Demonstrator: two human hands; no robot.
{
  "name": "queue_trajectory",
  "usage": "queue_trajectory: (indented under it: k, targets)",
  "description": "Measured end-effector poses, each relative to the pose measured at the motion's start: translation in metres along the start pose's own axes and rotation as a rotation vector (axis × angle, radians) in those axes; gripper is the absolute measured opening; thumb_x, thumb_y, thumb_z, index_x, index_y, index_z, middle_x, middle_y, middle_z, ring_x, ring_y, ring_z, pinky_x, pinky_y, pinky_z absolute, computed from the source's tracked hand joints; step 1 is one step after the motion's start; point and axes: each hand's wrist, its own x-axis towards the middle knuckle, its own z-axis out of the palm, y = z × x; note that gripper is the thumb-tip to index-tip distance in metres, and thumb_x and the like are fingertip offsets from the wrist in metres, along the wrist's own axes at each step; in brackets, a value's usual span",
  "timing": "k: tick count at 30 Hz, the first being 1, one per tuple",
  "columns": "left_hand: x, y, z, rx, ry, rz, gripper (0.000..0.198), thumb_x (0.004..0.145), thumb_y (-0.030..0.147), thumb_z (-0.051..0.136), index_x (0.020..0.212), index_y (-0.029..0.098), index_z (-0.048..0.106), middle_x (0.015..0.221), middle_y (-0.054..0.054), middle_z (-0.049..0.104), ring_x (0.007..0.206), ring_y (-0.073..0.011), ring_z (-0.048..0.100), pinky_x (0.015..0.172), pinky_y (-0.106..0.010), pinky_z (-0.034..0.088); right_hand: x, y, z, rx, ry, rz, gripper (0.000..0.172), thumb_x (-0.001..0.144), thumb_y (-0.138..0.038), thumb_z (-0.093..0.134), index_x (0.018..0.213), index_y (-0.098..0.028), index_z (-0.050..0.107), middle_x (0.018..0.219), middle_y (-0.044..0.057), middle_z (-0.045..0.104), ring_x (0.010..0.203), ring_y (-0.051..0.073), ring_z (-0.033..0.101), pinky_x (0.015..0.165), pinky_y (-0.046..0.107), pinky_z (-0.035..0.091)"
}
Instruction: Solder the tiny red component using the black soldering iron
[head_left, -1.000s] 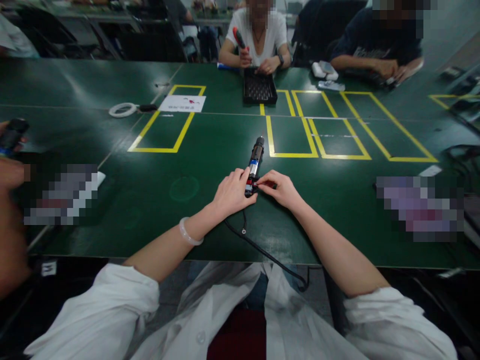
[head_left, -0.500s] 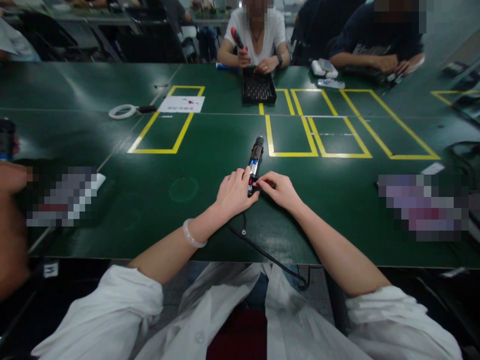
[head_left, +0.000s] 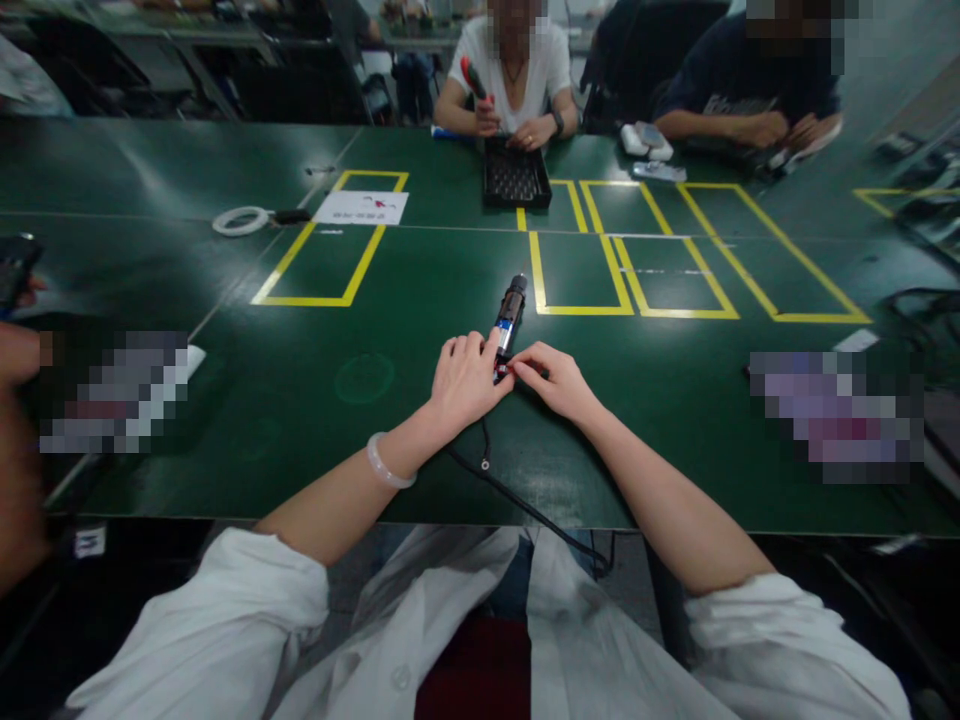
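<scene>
An electric screwdriver (head_left: 511, 308) lies on the green table with its tip pointing away from me; its silver and blue inside is exposed. My left hand (head_left: 466, 380) rests over its rear part from the left, fingers curled round it. On the other side, my right hand (head_left: 553, 378) pinches a small red part (head_left: 504, 370) at the rear end; its exact shape is too small to make out. A black cable (head_left: 525, 507) runs from under my left hand over the table's near edge, beside a short lead with a ring terminal (head_left: 485, 464).
Yellow tape outlines (head_left: 583, 311) mark the table. A black tray (head_left: 517, 190) stands opposite, before a person holding a red-handled tool (head_left: 471, 76). A white coil (head_left: 240, 220) and a paper sign (head_left: 362, 207) lie at left. Blurred-out items lie on both sides.
The view has shifted slightly. My right fingers stay at the screwdriver's rear end, with only a slight movement. The person opposite still holds the red-handled tool.
</scene>
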Motion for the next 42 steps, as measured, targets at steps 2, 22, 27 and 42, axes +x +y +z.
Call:
queue_trajectory:
  k: [2,22,27,42]
  targets:
    - [-0.001,-0.004,-0.001,0.004,0.005,0.011,0.065,0.093,0.047,0.050,0.147,0.011,0.044,0.113,-0.017,0.058,0.106,-0.0327,0.053,0.098,-0.044,0.037,0.000,0.002,0.000,-0.005,0.004,0.004,0.018,0.095,-0.029,0.055,0.090,-0.018,0.068,0.083,0.004,0.063,0.073,0.015,0.056,0.070,0.029,0.044]
    - [-0.001,-0.198,-0.003,0.054,-0.053,-0.396,0.069,0.092,0.059,0.046,0.144,0.014,0.047,0.127,-0.022,0.054,0.116,-0.0379,0.050,0.098,-0.047,0.034,-0.001,0.010,-0.001,-0.017,0.018,0.028,0.018,0.094,-0.028,0.055,0.088,-0.018,0.069,0.082,0.003,0.064,0.069,0.014,0.055,0.067,0.029,0.043]
    - [0.008,-0.271,-0.001,0.045,-0.074,-0.566,0.071,0.092,0.058,0.048,0.141,0.006,0.045,0.133,-0.025,0.049,0.117,-0.0357,0.045,0.098,-0.052,0.032,0.000,0.011,-0.001,-0.023,0.010,0.029,0.018,0.094,-0.028,0.055,0.088,-0.018,0.069,0.082,0.003,0.064,0.069,0.014,0.055,0.068,0.029,0.044]
    - [-0.004,-0.301,-0.003,-0.003,0.041,-0.636,0.060,0.094,0.033,0.052,0.145,0.005,0.036,0.147,-0.021,0.037,0.128,-0.0340,0.034,0.105,-0.050,0.025,0.000,0.010,-0.001,-0.039,-0.017,0.035,0.018,0.093,-0.027,0.056,0.087,-0.017,0.069,0.082,0.004,0.065,0.069,0.014,0.055,0.069,0.028,0.043]
